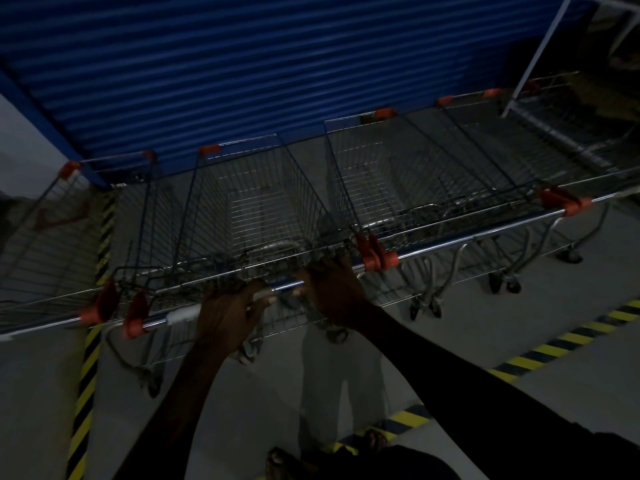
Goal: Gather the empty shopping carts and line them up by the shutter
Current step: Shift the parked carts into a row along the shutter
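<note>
Several empty wire shopping carts with orange corner caps stand side by side, noses toward the blue shutter (242,64). Straight ahead of me is the middle cart (249,202), and both my hands grip its chrome handle bar (287,284). My left hand (230,315) is wrapped over the bar left of centre. My right hand (330,291) holds it just to the right, near an orange end cap (375,258). Another cart (415,174) stands close on the right, with more beyond it. One cart (41,237) sits at the far left.
Yellow-and-black hazard tape (86,375) runs along the grey floor on the left, and more of it (554,344) crosses on the right. A white metal frame (540,57) leans at the far right. My sandalled feet (284,462) show at the bottom.
</note>
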